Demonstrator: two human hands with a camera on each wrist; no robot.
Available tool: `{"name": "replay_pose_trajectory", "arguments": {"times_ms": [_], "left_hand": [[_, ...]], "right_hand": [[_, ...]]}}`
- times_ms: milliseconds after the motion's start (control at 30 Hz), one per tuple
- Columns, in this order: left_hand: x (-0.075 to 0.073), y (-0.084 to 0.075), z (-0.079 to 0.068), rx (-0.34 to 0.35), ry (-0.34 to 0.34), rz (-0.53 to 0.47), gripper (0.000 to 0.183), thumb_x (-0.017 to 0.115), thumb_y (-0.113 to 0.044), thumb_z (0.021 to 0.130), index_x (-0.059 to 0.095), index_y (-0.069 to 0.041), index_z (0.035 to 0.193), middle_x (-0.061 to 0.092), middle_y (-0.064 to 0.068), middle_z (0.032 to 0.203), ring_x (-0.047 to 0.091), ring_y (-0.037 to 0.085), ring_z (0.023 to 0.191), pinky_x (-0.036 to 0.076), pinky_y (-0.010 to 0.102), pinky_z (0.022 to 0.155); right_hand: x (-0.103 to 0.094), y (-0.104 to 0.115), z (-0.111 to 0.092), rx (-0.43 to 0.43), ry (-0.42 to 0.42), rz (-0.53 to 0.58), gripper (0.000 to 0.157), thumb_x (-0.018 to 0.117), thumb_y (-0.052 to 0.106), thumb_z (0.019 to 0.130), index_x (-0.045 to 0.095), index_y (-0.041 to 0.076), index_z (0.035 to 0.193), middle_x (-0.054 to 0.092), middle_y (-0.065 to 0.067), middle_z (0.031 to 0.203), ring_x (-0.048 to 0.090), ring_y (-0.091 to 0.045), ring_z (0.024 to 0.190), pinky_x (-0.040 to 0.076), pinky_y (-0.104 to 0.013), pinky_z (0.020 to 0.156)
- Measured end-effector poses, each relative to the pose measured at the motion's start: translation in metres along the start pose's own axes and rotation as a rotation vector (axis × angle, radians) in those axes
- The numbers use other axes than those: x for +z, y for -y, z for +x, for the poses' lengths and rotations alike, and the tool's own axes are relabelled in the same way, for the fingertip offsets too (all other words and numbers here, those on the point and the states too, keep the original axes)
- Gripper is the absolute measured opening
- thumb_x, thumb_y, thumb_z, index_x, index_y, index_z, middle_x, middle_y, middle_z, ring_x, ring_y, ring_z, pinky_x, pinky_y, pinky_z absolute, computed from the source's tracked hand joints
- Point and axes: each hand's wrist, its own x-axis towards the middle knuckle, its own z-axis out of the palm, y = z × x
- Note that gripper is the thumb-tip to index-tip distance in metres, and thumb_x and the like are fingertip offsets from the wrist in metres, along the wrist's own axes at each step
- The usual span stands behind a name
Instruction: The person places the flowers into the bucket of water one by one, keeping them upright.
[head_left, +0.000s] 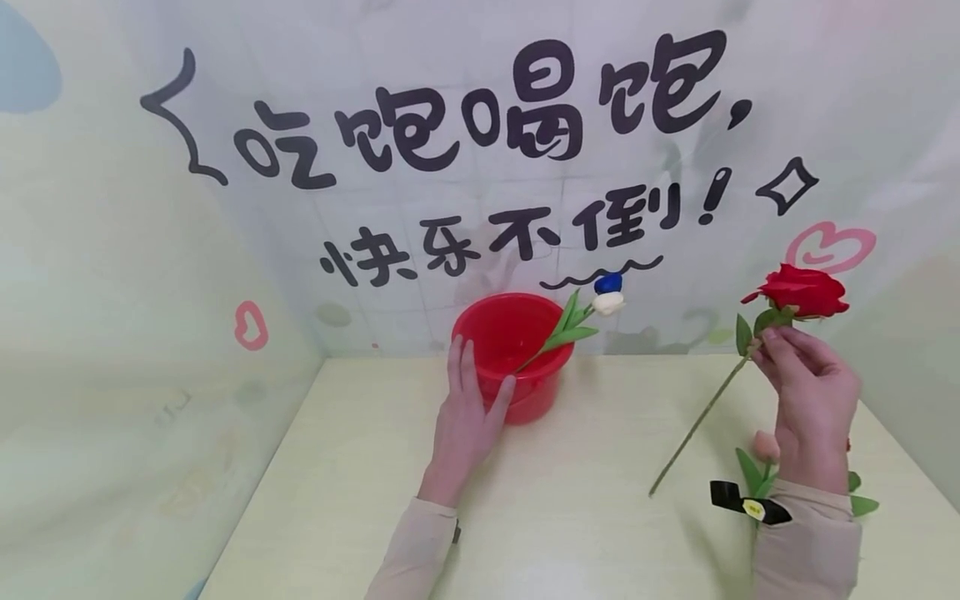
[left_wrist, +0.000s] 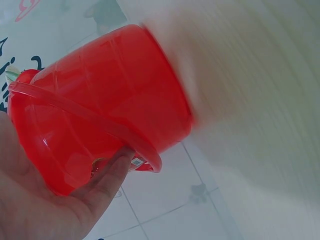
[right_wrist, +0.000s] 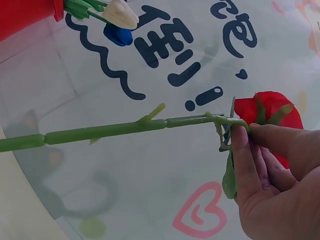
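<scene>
A red plastic bucket [head_left: 525, 396] stands on the table, a blue and white tulip stem [head_left: 573, 321] leaning over its right rim. Thumb and fingers spread, my left hand [head_left: 468, 412] rests against the bucket's near left side. In the left wrist view those fingers [left_wrist: 107, 180] lie nearly straight along the wall, by the hanging handle [left_wrist: 100, 120]. To the right, my right hand [head_left: 813, 392] pinches a red rose [head_left: 802, 290] just below its bloom. The rose's long green stem [right_wrist: 110, 131] slants down leftwards, above the table in the head view.
Beneath the right forearm lie more flowers, among them a pink tulip [head_left: 765, 447], partly hidden by the sleeve. A printed cloth backdrop [head_left: 420, 50] rises behind the pale table [head_left: 337, 467] and along its sides. A black strap [head_left: 727, 496] sticks out from the right wrist.
</scene>
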Motion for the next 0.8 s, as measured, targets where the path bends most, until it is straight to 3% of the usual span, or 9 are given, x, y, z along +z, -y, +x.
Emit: {"name": "replay_pose_trajectory", "arguments": {"times_ms": [400,800], "left_hand": [[-0.002,0.002,0.004,0.001,0.001,0.007,0.104,0.075,-0.051,0.094,0.012,-0.017,0.170,0.018,-0.001,0.172,0.070,0.025,0.103,0.063,0.042,0.088],[-0.004,0.001,0.000,-0.002,0.002,0.013,0.103,0.073,-0.053,0.095,0.011,-0.018,0.170,0.022,0.001,0.171,0.070,0.025,0.105,0.063,0.041,0.089]], "right_hand": [[0.011,0.001,-0.002,-0.003,-0.051,0.093,0.032,0.082,-0.006,0.086,0.077,-0.005,0.118,0.078,-0.012,0.098,0.079,-0.022,0.076,0.062,-0.030,0.076],[0.024,-0.002,-0.008,-0.011,-0.054,0.058,0.041,0.086,-0.001,0.084,0.075,-0.004,0.123,0.076,-0.012,0.103,0.077,-0.021,0.080,0.062,-0.029,0.079]]}}
